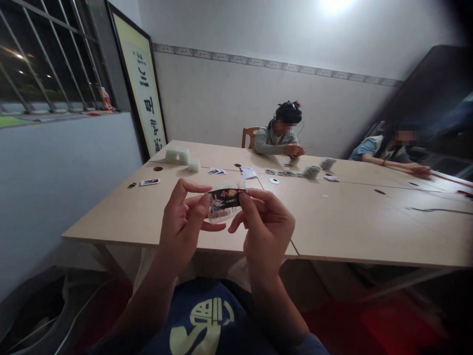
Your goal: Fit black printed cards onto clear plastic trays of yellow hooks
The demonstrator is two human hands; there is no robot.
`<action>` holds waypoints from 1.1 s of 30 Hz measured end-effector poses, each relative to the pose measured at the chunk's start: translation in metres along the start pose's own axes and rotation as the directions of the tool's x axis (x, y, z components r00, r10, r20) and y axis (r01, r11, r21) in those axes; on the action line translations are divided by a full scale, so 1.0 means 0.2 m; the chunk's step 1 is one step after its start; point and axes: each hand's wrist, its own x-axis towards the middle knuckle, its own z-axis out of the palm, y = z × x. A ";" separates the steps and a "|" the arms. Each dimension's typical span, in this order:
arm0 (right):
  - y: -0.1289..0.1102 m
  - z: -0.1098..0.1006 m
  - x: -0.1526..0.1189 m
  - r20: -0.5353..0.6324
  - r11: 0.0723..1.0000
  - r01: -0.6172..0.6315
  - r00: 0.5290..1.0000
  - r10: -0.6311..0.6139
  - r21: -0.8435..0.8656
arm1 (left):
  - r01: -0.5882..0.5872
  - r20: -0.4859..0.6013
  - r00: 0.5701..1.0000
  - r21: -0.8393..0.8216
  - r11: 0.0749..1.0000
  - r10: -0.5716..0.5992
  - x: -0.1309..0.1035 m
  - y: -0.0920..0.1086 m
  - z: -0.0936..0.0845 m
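Both hands hold a small clear plastic box with a black printed label (226, 197) above the near edge of the table. My left hand (184, 212) pinches the label's left end between thumb and index finger, its other fingers below. My right hand (266, 217) grips the right end with thumb and fingers. Some white printed cards (217, 171) and a white sheet (249, 172) lie beyond the hands. Stacks of clear boxes (177, 155) stand at the back left of the table.
The wide table (343, 222) carries a phone (150, 182) at left, a white round label (274, 181), stacked pieces (312, 171) and a cable (443, 210). One person (273, 140) sits across; another (388, 148) sits at right.
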 end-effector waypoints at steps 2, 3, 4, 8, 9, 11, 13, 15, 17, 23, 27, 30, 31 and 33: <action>0.00 0.01 0.00 -0.005 1.000 -0.004 1.000 0.004 -0.005 | -0.012 -0.001 1.000 0.008 1.000 0.012 0.00 0.00 0.00; -0.01 0.01 0.00 -0.008 1.000 -0.006 1.000 0.006 -0.010 | -0.018 -0.004 1.000 0.012 1.000 0.018 0.00 0.00 0.00; -0.01 0.01 0.00 -0.013 1.000 -0.006 1.000 0.006 -0.017 | -0.022 -0.007 1.000 0.017 1.000 0.022 0.00 0.00 0.00; -0.02 0.02 0.01 -0.029 0.999 0.000 1.000 -0.001 -0.053 | -0.011 -0.023 1.000 0.038 0.999 0.012 -0.01 0.01 0.01; -0.02 0.02 0.00 -0.031 0.998 0.004 1.000 -0.006 -0.059 | -0.003 -0.024 1.000 0.037 0.999 0.004 -0.01 0.01 0.01; -0.03 0.02 0.00 -0.030 0.998 0.010 0.999 -0.012 -0.068 | 0.012 -0.024 1.000 0.030 0.999 -0.012 -0.02 0.03 0.02; -0.03 0.02 0.00 -0.032 0.997 0.014 0.999 -0.017 -0.078 | 0.025 -0.025 0.999 0.027 0.999 -0.024 -0.02 0.03 0.02; -0.03 0.02 0.00 -0.037 0.995 0.018 0.999 -0.022 -0.098 | 0.027 -0.025 0.999 0.032 0.999 -0.026 -0.02 0.03 0.01; -0.03 0.02 -0.01 -0.045 0.992 0.020 0.999 -0.026 -0.125 | 0.018 -0.020 1.000 0.038 0.999 -0.017 -0.02 0.02 0.01; -0.02 0.01 -0.01 -0.036 0.993 0.024 0.999 -0.028 -0.112 | -0.006 0.010 1.000 0.011 1.000 0.006 -0.02 0.00 -0.01; -0.02 0.01 -0.01 -0.043 0.991 0.026 0.999 -0.032 -0.131 | 0.025 0.004 1.000 -0.018 1.000 -0.025 -0.01 0.01 0.00; -0.02 0.01 -0.02 -0.045 0.984 0.048 0.997 -0.056 -0.170 | 0.040 0.001 0.999 -0.041 0.998 -0.040 -0.01 0.01 0.00; -0.02 0.02 -0.02 -0.045 0.982 0.059 0.997 -0.068 -0.180 | 0.047 0.001 0.999 -0.047 0.998 -0.047 -0.01 0.01 0.00; -0.02 0.02 -0.03 -0.049 0.978 0.077 0.995 -0.088 -0.191 | 0.062 0.004 0.998 -0.047 0.997 -0.062 0.00 0.02 0.00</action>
